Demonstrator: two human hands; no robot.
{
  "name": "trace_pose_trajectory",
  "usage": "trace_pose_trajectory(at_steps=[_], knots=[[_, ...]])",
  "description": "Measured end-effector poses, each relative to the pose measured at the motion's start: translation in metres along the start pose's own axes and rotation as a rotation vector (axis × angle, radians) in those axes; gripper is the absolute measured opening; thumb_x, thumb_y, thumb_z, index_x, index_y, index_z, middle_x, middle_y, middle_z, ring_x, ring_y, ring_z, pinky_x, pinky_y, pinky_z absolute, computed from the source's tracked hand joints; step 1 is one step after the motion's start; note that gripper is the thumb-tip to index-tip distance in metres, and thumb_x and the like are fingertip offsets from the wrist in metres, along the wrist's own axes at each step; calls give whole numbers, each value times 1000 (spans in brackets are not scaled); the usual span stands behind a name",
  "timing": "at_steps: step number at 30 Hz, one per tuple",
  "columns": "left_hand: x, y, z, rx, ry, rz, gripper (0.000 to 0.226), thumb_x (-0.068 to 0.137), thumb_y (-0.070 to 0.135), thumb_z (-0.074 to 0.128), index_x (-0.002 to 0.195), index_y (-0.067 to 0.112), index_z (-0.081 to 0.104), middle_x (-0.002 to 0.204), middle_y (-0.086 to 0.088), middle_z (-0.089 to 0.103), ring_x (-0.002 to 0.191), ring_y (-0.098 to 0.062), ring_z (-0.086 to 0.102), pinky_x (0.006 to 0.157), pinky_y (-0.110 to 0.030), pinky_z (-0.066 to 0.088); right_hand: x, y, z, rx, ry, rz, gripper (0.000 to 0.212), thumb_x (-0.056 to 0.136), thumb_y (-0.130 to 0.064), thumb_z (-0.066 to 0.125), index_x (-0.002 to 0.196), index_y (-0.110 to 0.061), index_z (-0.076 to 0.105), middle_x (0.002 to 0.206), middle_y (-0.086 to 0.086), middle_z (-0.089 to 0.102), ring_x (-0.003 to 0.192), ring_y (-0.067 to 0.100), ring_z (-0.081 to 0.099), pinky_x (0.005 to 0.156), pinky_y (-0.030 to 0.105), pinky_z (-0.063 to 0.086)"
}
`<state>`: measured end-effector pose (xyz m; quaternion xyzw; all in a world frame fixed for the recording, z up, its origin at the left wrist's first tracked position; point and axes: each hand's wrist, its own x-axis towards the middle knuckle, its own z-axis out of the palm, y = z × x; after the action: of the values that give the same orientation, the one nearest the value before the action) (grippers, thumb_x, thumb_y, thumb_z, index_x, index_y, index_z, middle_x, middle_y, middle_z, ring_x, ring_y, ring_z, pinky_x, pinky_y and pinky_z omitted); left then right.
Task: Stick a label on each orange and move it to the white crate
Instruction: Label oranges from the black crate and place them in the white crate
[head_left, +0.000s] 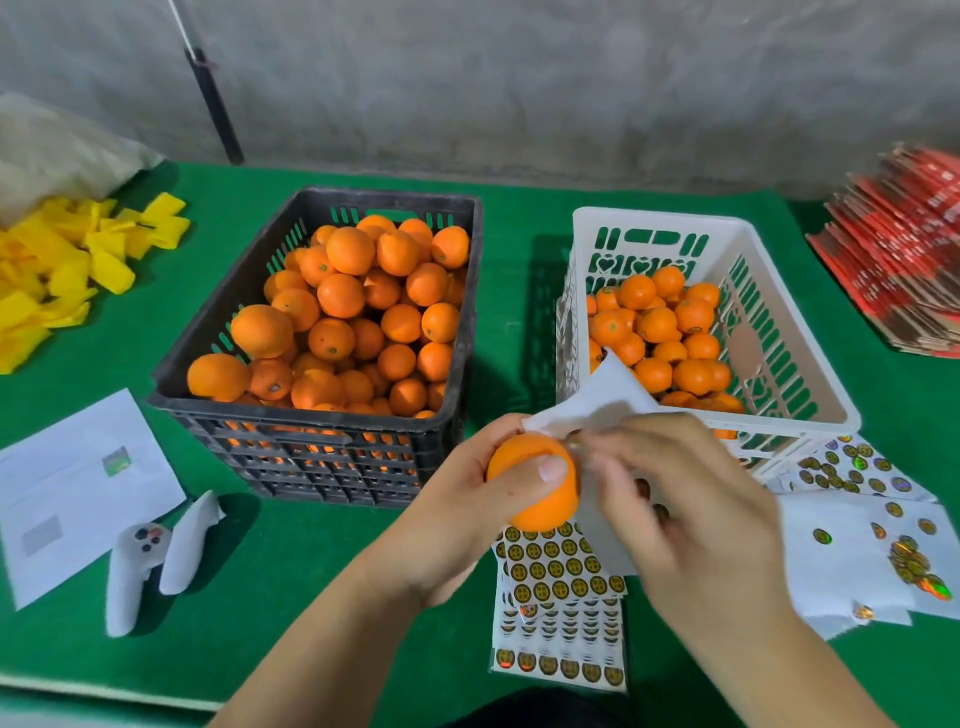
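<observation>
Both forearms are seen at the bottom edge, above the green surface (322, 571). One orange (530, 493) is gripped by the left hand (467, 519), with the thumb laid across its front and the other fingers curled behind it. A white label sheet (597, 400) is held against the orange by the right hand (685, 514); its fingers are bent and blurred, so the exact pinch cannot be told. Under the hands, stacked label sheets (558, 613) are laid on the surface. Behind, a black crate (322, 447) is filled with oranges, and the white crate (800, 374) on the right is partly filled.
</observation>
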<state>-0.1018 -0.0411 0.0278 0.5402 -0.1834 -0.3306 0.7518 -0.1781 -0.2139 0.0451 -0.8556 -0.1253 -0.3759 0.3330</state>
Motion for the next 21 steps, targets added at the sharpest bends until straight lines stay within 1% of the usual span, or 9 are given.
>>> trace_pose_trajectory(at_steps=[4,5,8,11,14,16,18,19,21], knots=[[2,-4,11,-114,121,-72,63,103,54,53,140,2,51,140,-22,59,131,-42,56,114,-59,43,-9,5,4,-30,-213,105,36,101,-31,64,132,-13,71,117,-3,58,107,17,60,85,29,50],[3,-5,12,-133,138,-99,65,104,59,47,142,6,53,141,-20,60,131,-38,58,113,-58,44,-10,7,3,-39,-257,116,42,99,-37,66,134,-15,68,121,-4,56,114,16,58,90,29,50],[6,-8,17,-297,135,-184,64,100,66,34,137,24,64,133,-10,67,116,-22,63,101,-40,49,-8,9,0,-96,-384,130,64,90,-56,74,142,-29,49,142,-16,44,136,4,45,109,17,40],[5,-7,24,-385,123,-201,65,105,62,26,151,24,51,149,-11,58,141,-26,51,122,-53,32,-5,9,3,-80,-387,166,77,85,-49,79,149,-34,39,146,-20,40,139,2,43,109,18,43],[8,-8,24,-381,101,-153,59,109,55,31,154,19,45,151,-14,55,142,-29,50,123,-56,32,-1,9,1,-76,-355,150,78,85,-45,79,154,-32,43,147,-14,40,137,4,45,104,13,44],[11,-11,21,-357,189,-98,55,110,47,37,148,10,48,144,-18,59,134,-32,57,117,-55,41,2,11,-3,-33,-332,114,78,83,-45,85,151,-28,51,146,-15,38,138,7,45,107,14,41],[15,-17,15,-317,349,-42,56,106,43,44,137,-3,50,130,-23,64,111,-43,60,102,-55,47,10,18,-11,-5,-258,85,77,82,-49,86,149,-29,53,143,-18,38,139,4,43,110,12,36],[16,-19,12,-302,411,-17,52,103,43,46,128,-3,53,117,-21,62,95,-37,56,92,-50,45,16,25,-16,-30,-206,75,78,82,-51,83,150,-28,52,139,-18,40,136,1,44,110,12,35],[18,-19,4,-269,451,26,36,105,43,45,112,9,54,100,-12,50,80,-20,44,81,-40,34,33,47,-28,-187,-99,143,78,85,-53,80,151,-25,49,133,-11,46,128,11,47,107,20,37]])
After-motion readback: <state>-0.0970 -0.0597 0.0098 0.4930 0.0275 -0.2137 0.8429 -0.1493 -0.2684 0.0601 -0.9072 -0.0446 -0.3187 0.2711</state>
